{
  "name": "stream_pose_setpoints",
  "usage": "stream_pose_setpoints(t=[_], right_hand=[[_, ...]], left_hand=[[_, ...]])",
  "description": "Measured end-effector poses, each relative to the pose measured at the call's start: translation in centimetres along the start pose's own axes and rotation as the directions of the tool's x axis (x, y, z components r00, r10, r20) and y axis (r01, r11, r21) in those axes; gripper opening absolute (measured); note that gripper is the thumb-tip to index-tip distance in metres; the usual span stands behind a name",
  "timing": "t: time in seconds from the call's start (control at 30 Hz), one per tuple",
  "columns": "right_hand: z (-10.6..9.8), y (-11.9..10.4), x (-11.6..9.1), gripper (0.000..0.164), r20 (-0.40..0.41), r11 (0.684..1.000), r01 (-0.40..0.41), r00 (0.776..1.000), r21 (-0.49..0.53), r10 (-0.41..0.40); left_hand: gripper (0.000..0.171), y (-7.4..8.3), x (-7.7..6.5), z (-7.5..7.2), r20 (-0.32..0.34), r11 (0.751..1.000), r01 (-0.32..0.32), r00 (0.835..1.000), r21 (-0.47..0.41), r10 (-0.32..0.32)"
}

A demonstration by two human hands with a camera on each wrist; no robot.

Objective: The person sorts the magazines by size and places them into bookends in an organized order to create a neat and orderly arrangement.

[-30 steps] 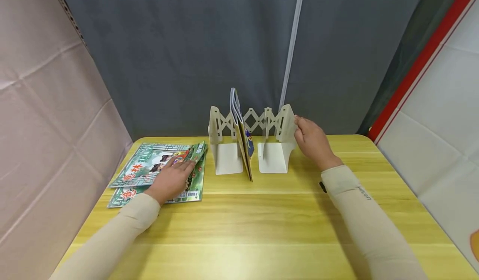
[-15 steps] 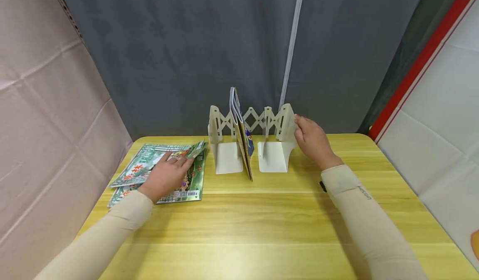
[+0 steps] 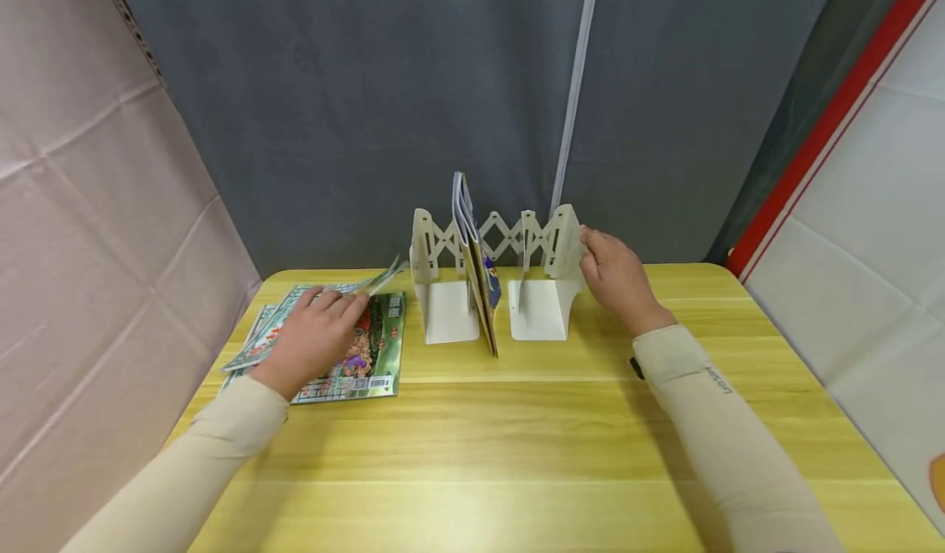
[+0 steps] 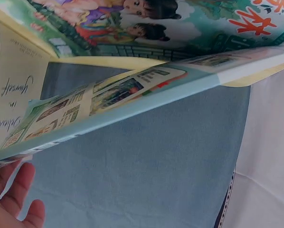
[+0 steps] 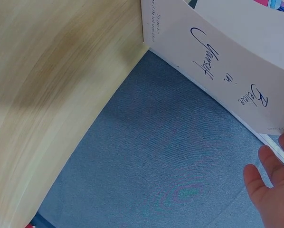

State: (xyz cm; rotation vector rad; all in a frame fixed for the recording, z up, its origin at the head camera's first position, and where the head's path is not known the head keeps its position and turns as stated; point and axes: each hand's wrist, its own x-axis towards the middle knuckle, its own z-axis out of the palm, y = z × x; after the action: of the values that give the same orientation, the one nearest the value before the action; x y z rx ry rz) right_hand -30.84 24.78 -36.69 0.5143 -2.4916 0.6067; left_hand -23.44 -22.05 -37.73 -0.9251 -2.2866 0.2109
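Observation:
At the table's left lie overlapping magazines. My left hand (image 3: 313, 335) pinches the edge of the upper magazine (image 3: 269, 331), whose right side is raised and tilted. The lower magazine (image 3: 380, 348) lies flat, its back cover partly showing. In the left wrist view, the raised magazine (image 4: 108, 104) slants across with fingers (image 4: 19, 190) at its lower left end. My right hand (image 3: 620, 278) holds the outer end plate of a white extendable book stand (image 3: 570, 253). The right wrist view shows that plate (image 5: 227, 76) with handwriting-style print. A few thin booklets (image 3: 478, 274) lean upright within the stand.
The wooden table (image 3: 472, 446) extends in front of the stand. A grey curtain (image 3: 369, 126) hangs close behind the table. Pale cloth walls (image 3: 111, 249) border the left side, and a white panel with a red stripe (image 3: 834, 139) the right.
My left hand has moved left and slightly up, lifting the upper magazine's right side off the lower one and showing more of its cover. My right hand and the book stand stay put.

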Motion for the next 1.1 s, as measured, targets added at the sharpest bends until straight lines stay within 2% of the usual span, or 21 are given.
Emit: stream_pose_setpoints(t=[0.17, 0.37, 0.53, 0.87, 1.1], right_hand=[[-0.1, -0.2, 0.0, 0.034, 0.003, 1.000, 0.003, 1.000, 0.000, -0.003], [-0.2, -0.1, 0.1, 0.036, 0.013, 1.000, -0.007, 1.000, 0.000, 0.007], [-0.1, 0.0, 0.1, 0.036, 0.014, 1.000, -0.006, 1.000, -0.001, 0.006], [0.2, 0.0, 0.1, 0.035, 0.009, 1.000, -0.005, 1.000, 0.009, 0.005], [0.2, 0.2, 0.1, 0.035, 0.000, 1.000, -0.009, 1.000, 0.006, 0.009]], left_hand=[[0.038, -0.2, 0.1, -0.8, -0.091, 1.000, 0.008, 0.996, -0.004, -0.009], [0.037, 0.1, 0.3, -2.4, -0.127, 1.000, 0.026, 0.992, -0.007, -0.026], [0.044, 0.7, 0.8, -3.5, -0.152, 0.999, 0.041, 0.988, 0.003, -0.040], [0.040, 1.9, 1.8, -5.7, -0.299, 0.999, 0.051, 0.953, 0.007, -0.047], [0.038, 3.0, 2.8, -8.0, -0.346, 0.999, 0.049, 0.938, 0.015, -0.040]])
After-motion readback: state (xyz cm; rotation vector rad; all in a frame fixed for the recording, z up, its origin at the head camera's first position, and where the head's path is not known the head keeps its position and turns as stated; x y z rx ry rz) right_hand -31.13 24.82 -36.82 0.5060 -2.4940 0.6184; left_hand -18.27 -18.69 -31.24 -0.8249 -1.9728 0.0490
